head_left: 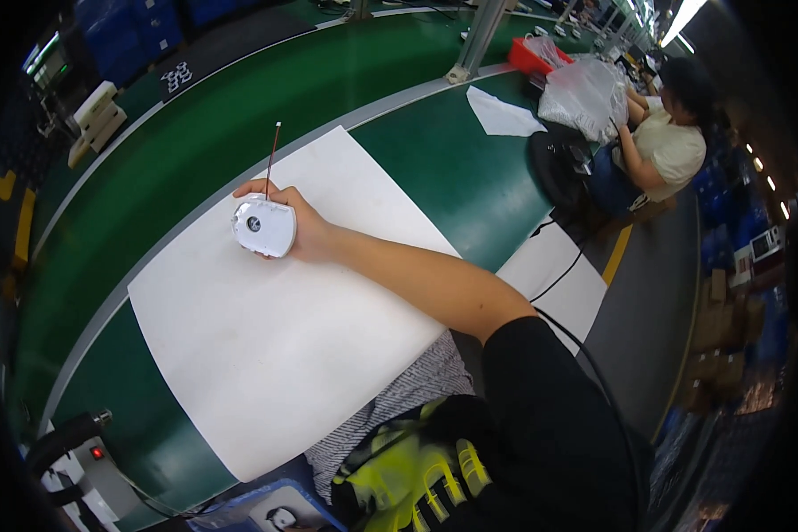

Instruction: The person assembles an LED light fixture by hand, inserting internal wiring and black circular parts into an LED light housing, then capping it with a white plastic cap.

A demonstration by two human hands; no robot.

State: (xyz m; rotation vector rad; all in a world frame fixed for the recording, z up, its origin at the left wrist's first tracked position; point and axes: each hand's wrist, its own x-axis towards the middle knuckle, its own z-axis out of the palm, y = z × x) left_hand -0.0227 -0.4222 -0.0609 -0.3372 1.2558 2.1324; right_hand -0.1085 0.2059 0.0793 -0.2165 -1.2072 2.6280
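Green bench (474, 182), white sheet (297, 332). Right hand (305, 220) grips 1 white device (273, 234); left hand unseen, cannot tell.

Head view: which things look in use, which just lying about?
Apparently in use:
- right hand
- white device it holds
- thin wire sticking up from the device
- white sheet underneath

Probably just lying about:
- loose white piece
- red bin
- plastic bag

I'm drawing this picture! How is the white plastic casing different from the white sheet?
The plastic casing is small; the sheet is much bigger. The casing is held in the right hand; the sheet lies on the green table. The casing has a thin wire sticking out; the sheet looks plain. Both are white.
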